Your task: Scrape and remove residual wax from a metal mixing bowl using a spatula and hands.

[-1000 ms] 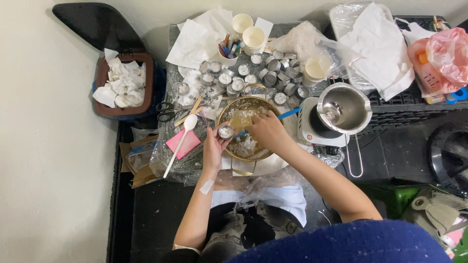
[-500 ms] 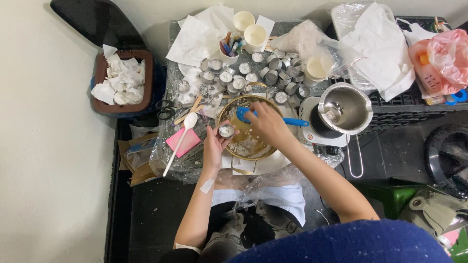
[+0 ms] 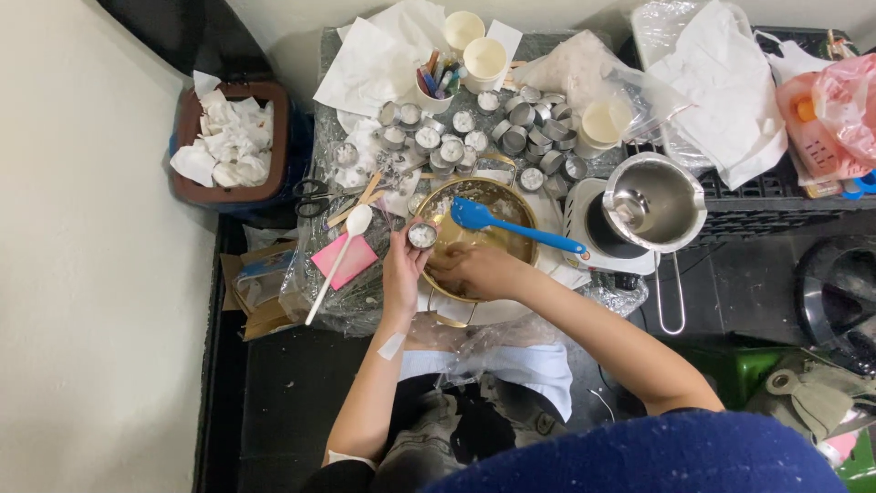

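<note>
The left hand pinches a small tin cup between fingertips and thumb, holding it upright right at the 9 o'clock rim of the gold bowl, probably so that anything spilling from it falls into the bowl rather than onto the tabletop. The right hand rests low at the bowl's 6 o'clock edge, fingers curled inward; whether its grip closes on anything I cannot tell, since the fingertips are tucked under.

A blue spatula lies across the bowl, blade inside and handle sticking out toward 3 o'clock, parked where it stays within reach. At 12 o'clock from the bowl sits a cluster of empty tins, close enough to pick from one at a time. A steel pot stands on a small hotplate at 3 o'clock. A white spoon lies over a pink card at 9 o'clock, beside scissors.
</note>
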